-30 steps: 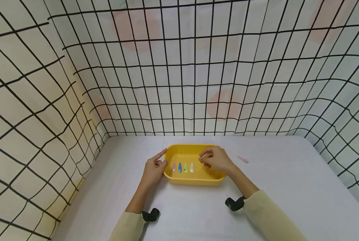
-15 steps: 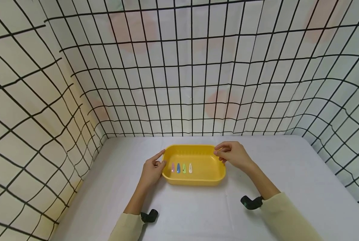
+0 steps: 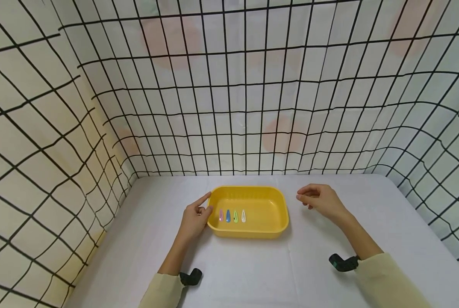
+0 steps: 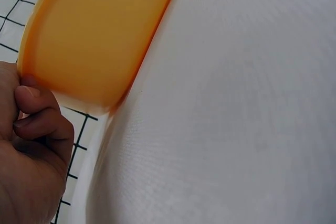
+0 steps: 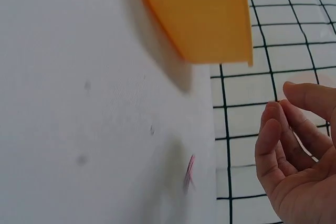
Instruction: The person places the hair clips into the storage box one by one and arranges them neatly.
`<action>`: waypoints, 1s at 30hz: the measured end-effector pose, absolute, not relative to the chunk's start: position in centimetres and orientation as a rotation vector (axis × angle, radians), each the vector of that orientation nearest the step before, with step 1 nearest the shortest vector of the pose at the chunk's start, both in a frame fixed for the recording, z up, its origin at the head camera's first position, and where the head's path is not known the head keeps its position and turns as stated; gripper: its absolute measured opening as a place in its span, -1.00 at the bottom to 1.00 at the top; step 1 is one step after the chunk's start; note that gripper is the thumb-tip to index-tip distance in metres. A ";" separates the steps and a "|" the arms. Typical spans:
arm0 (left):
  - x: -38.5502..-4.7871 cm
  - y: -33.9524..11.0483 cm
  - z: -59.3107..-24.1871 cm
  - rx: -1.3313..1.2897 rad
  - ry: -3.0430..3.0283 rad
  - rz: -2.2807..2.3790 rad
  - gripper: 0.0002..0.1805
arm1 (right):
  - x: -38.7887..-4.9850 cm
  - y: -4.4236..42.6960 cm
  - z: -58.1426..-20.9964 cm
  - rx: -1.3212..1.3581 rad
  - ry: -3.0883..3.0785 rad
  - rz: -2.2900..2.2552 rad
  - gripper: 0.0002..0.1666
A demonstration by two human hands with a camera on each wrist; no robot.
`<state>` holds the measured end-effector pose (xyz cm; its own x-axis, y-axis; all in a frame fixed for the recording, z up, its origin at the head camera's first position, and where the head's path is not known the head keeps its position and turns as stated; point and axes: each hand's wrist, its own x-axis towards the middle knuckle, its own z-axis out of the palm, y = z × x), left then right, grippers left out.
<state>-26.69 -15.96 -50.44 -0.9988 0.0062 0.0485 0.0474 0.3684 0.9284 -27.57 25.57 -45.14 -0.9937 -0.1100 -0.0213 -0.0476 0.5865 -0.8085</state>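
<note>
A yellow tray (image 3: 268, 233) sits on the white-covered table, with my left hand (image 3: 194, 219) holding its left rim; the index finger stretches along the back corner. Inside, toward the left, snap hair clips stand in a row: a pink clip (image 3: 221, 215), a blue clip (image 3: 228, 215), a green clip (image 3: 235, 216) and a white clip (image 3: 243, 215). My right hand (image 3: 323, 201) hovers right of the tray, fingers loosely bent, holding nothing. Another pink hair clip (image 5: 189, 173) lies on the table in the right wrist view; in the head view the hand hides it.
A black wire-grid pattern (image 3: 237, 98) on pale cloth rises behind the table and along both sides. The white tablecloth (image 3: 245, 273) extends in front of the tray. Black wrist cameras (image 3: 191, 277) sit at both cuffs.
My right hand has moved from above the tray's right part out past its right rim, over where the loose pink clip was visible. The left hand stays on the tray.
</note>
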 end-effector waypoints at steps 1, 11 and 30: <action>-26.7 -16.0 -50.4 -0.053 -2.566 -1.746 -0.44 | -27.6 25.9 -45.3 -0.130 2.740 -1.392 -0.53; -26.7 -16.0 -50.7 -0.043 -2.566 -1.735 -0.45 | -27.9 28.2 -47.2 -0.075 2.781 -1.321 -0.54; -27.0 -16.2 -50.9 -0.132 -2.541 -1.738 -0.45 | -28.5 29.2 -50.0 -0.008 2.826 -1.269 -0.52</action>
